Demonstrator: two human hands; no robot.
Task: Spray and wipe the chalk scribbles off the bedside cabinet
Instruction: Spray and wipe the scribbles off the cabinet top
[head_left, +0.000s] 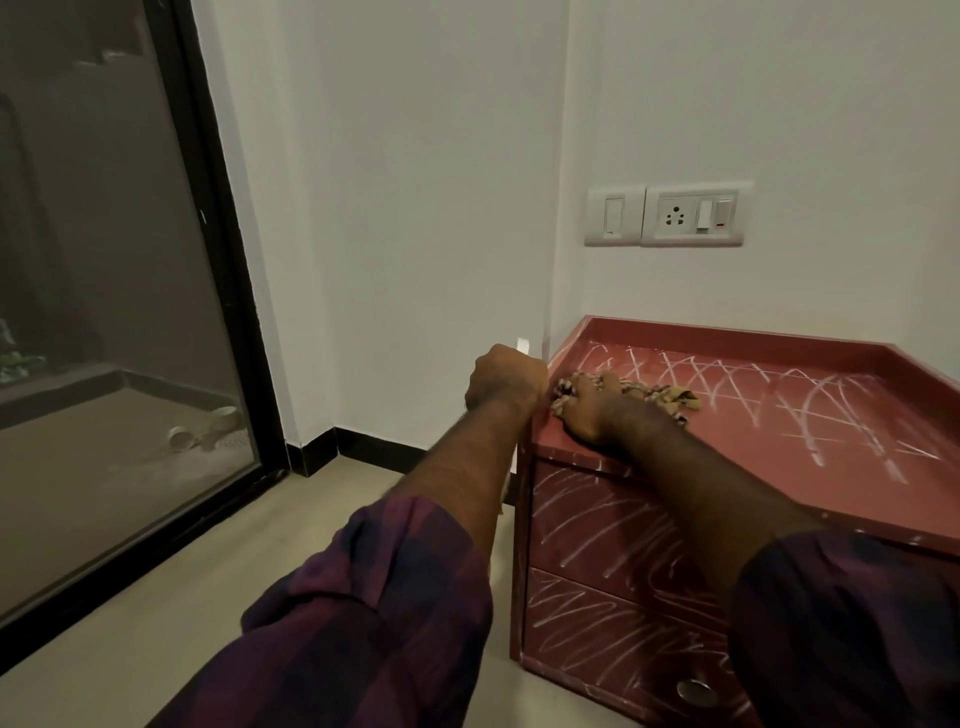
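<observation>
Far left: dark-framed sliding glass door (130, 260), dim ground beyond it. Pale tiled floor (208, 597) runs to a black skirting under the white wall.

Left arm, in a rolled-up purple check sleeve (363, 597), reaches forward and up, forearm bare. Left hand (504, 382) is held in the air just beside the cabinet's left edge, knuckles toward the camera. Its fingers are curled tight into a fist around a small white plastic piece (522, 345). Only the tip shows above the fist, so what it belongs to cannot be told.

Reddish-brown bedside cabinet with a raised rim (727, 332) stands in the wall corner. White chalk scribbles (727, 384) cross most of its top in looping zigzags, and slanting strokes also cover both drawer fronts (597, 551). A round metal knob (695, 690) sits on the lower drawer.

Right arm crosses the front edge of the top, forearm angled inward. Right hand (597, 410) lies palm-down at the near left corner, fingers (610, 382) bent into a bunched brown-and-cream patterned cloth (670, 397). The cloth rests on the top and trails to the hand's right.

On the wall above: a white switch and socket plate (691, 215).
</observation>
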